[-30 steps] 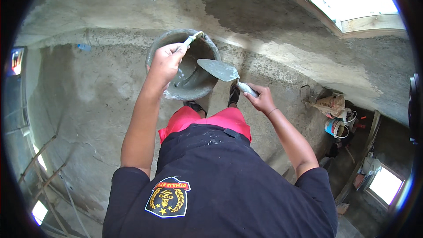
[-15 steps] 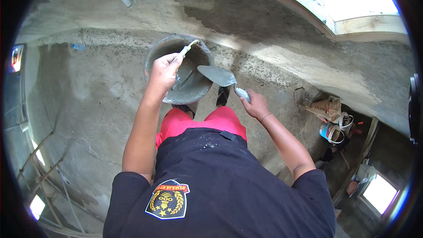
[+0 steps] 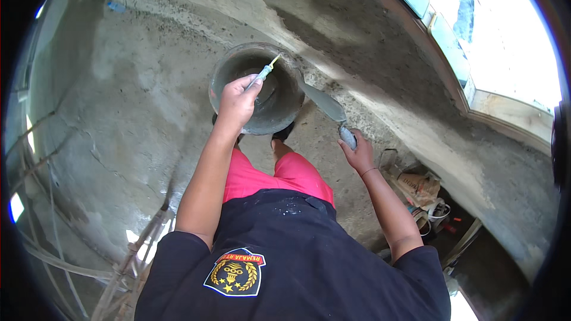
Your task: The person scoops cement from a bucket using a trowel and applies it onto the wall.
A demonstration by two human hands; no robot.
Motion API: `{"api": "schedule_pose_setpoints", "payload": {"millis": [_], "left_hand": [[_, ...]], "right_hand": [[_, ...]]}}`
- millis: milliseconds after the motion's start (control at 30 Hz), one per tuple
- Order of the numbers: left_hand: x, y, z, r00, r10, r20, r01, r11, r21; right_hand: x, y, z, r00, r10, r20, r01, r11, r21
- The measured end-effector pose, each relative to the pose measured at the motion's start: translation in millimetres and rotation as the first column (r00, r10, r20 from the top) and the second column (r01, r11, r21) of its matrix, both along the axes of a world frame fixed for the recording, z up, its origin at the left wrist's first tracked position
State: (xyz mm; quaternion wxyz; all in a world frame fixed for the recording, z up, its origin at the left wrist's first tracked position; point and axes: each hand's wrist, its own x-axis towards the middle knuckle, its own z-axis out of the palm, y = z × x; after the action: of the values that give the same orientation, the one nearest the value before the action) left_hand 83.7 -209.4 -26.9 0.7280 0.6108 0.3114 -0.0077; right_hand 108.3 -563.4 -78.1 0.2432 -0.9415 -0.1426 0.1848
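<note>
Mortar bucket (image 3: 257, 90), one only, round and grey, stands on the rough concrete floor (image 3: 119, 113) just ahead of the person's feet, and both hands work at its rim. The left hand (image 3: 238, 102) hangs over the near-left part of the bucket mouth, its grip closed around the handle of a slim tool (image 3: 264, 71) whose long axis runs up and to the right, the pale tip pointing across the opening; what its working end is cannot be made out. The right hand (image 3: 357, 153) sits lower and to the right of the bucket, its grip closed on the handle of a trowel (image 3: 324, 102). The trowel's flat blade lies along a line from that hand up-left toward the bucket, its point reaching the right rim. So the bucket lies up-left of the right hand and directly beneath the left, which is the nearer. Two tools, two hands, one bucket. Clutter (image 3: 425, 193) lies off to the right.
</note>
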Motion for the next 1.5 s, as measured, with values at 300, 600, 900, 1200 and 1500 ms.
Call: {"api": "schedule_pose_setpoints", "payload": {"millis": [300, 600, 900, 1200, 1500], "left_hand": [[-26.1, -15.6, -25.8, 0.981, 0.175, -0.087, -0.178, 0.983, -0.034], [-49.0, -20.7, -59.2, 0.965, 0.211, -0.156, -0.22, 0.975, -0.038], [-70.2, -10.1, -74.2, 0.95, 0.243, -0.197, -0.253, 0.967, -0.025], [-69.9, -9.5, -77.1, 0.945, 0.236, -0.226, -0.261, 0.961, -0.088], [-67.0, -16.5, -83.4, 0.961, 0.204, -0.189, -0.23, 0.964, -0.13]], "right_hand": [[69.5, -16.7, -65.6, 0.995, -0.025, -0.099, 0.006, 0.981, -0.194], [132.6, 0.1, -147.2, 0.987, -0.027, -0.16, -0.028, 0.943, -0.331], [159.4, 21.5, -171.5, 0.989, -0.09, -0.12, 0.032, 0.908, -0.417], [145.1, 14.9, -160.9, 0.979, -0.176, -0.098, 0.111, 0.876, -0.47], [157.0, 37.8, -161.4, 0.995, -0.064, -0.08, 0.018, 0.877, -0.481]]}}
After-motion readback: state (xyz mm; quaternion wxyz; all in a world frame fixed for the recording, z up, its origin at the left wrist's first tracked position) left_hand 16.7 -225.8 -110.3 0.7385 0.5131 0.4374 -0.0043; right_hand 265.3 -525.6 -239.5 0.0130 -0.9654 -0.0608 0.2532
